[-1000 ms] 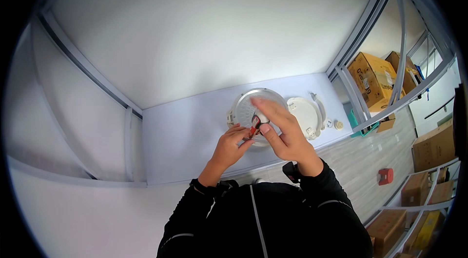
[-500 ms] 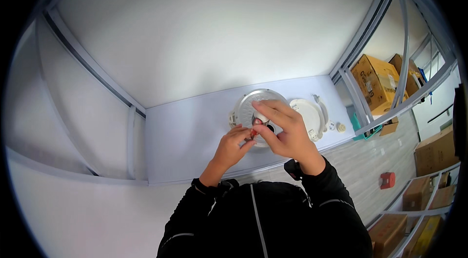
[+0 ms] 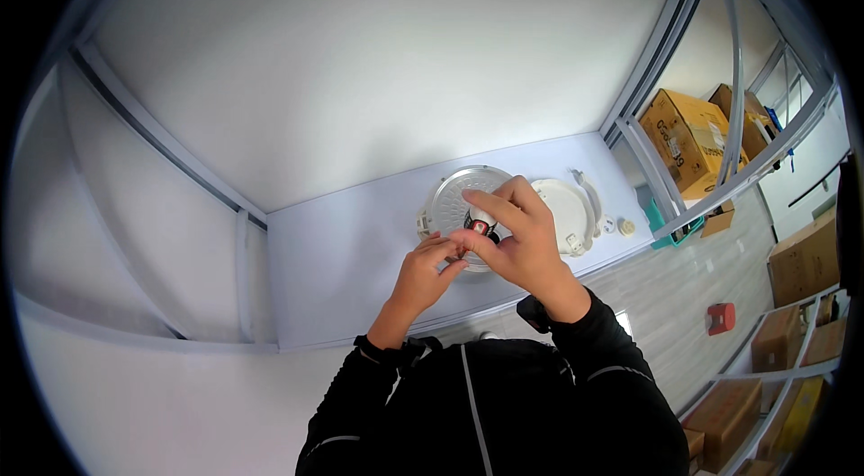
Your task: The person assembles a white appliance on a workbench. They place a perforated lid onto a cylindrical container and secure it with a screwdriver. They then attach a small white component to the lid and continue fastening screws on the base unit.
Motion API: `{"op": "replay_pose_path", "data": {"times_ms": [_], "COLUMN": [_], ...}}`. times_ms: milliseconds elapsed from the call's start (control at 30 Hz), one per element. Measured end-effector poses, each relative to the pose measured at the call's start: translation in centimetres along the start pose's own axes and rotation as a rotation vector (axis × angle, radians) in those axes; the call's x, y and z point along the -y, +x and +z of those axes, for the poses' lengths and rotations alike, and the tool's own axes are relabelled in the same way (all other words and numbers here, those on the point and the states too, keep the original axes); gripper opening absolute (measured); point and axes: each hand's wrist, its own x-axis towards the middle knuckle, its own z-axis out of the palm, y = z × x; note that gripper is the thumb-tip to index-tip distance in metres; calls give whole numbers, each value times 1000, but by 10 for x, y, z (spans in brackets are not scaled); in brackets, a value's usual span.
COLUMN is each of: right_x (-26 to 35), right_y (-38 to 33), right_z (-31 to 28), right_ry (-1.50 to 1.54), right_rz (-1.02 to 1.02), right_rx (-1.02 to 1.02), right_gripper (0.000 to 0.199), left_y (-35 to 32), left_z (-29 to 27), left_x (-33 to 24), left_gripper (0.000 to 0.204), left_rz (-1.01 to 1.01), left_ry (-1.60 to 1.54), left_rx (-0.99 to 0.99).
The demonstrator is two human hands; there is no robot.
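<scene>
My right hand [image 3: 526, 246] is closed around a small white bottle [image 3: 481, 217] with a red and dark band. The bottle tilts over a round silver metal disc [image 3: 447, 194] with a dimpled face, which lies on the white table. Close against my right thumb, the fingers of my left hand [image 3: 421, 273] are pinched together at the bottle's lower end. Whatever lies between those fingertips is hidden. A pale fitting [image 3: 423, 222] shows at the disc's left edge.
Right of the disc lie a round white plastic cover [image 3: 569, 213], a curved white strip [image 3: 591, 193] and a small cream round piece [image 3: 626, 227]. Beyond the table's right end are a teal crate [image 3: 673, 233] and cardboard boxes [image 3: 688, 139]. A red stool [image 3: 721, 318] stands on the floor.
The bottle has turned in my right hand, so its red band now faces up. My right thumb has moved left, against the left fingertips. The view has shifted slightly.
</scene>
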Motion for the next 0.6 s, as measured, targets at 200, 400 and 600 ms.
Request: {"op": "replay_pose_path", "data": {"times_ms": [200,400,600], "right_x": [15,11,20], "right_y": [9,-2,8], "right_z": [14,5,16], "right_ry": [248,31,234], "right_rz": [-41,65,44], "right_rx": [-143,-12,-151], "right_gripper": [59,66,60], "left_y": [1,0,4], "left_z": [7,2,-2], "left_x": [6,-2,-5], "left_gripper": [23,20,16], "left_rz": [74,30,63], "left_ry": [18,16,50], "left_rx": [-34,0,4]}}
